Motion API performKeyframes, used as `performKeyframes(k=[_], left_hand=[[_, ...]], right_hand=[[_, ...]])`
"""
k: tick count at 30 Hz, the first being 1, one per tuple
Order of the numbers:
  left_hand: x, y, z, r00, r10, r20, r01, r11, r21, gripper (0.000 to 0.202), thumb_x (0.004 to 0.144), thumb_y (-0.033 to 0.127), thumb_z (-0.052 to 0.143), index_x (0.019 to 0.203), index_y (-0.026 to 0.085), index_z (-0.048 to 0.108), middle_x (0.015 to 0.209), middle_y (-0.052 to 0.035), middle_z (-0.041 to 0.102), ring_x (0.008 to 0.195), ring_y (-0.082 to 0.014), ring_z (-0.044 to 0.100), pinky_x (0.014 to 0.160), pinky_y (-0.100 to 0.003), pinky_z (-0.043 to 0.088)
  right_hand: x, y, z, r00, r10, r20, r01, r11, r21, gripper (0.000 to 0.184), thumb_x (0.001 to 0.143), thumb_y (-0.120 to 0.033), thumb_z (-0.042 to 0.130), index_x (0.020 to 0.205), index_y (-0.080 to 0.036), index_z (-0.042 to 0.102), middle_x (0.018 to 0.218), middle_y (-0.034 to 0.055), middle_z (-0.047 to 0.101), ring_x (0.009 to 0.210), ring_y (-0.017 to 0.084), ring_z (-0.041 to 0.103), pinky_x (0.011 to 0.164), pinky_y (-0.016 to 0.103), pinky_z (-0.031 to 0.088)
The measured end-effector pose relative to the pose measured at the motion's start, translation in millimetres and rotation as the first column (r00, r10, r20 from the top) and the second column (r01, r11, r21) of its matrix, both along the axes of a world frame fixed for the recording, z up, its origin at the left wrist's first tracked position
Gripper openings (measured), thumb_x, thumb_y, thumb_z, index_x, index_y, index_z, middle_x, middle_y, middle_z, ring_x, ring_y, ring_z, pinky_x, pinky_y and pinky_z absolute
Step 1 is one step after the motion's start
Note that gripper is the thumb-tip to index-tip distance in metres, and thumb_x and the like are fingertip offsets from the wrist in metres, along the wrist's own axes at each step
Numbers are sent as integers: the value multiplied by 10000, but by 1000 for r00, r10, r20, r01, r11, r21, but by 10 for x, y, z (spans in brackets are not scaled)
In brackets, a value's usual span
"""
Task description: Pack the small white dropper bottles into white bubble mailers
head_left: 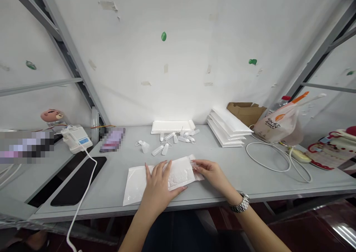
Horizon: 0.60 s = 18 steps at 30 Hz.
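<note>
Left hand across oblong, bubble-textured envelope, right hand at its end

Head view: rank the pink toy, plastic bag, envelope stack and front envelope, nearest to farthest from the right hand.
1. Front envelope, at the right hand's fingertips.
2. Envelope stack, ahead, right.
3. Plastic bag, farther right.
4. Pink toy, far left.
</note>
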State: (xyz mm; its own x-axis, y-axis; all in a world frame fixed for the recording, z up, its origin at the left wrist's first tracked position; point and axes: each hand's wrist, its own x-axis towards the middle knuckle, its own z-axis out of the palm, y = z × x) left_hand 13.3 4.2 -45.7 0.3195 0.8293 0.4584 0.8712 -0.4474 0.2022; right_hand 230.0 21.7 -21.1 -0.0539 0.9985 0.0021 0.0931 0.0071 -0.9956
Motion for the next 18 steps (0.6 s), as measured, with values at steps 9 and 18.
performKeyframes(k=[9, 18], left_hand=[[-2, -27, 10, 1000, -13, 21, 13, 1000, -2, 737, 766, 648, 466, 1350, 223, 316, 1247, -103, 528, 1173, -282, 464, 1075, -629, 65], [-1, -35, 15, 1000, 2, 26, -2, 1000, 6, 758, 769, 652, 457, 1360, 202, 310, 1224, -113, 537, 1168, -279, 471, 1085, -612, 91]], right_hand=[[-122, -18, -150, 962, -225, 158, 209, 972, 111, 279, 702, -313, 616, 922, -168, 707, 909, 94, 710, 795, 239, 661, 744, 364, 522], [-181, -70, -139, 953, 0, 304, -80, 965, 250, 358, 745, -174, 497, 1041, -245, 686, 987, 65, 631, 910, 182, 601, 798, 306, 486]])
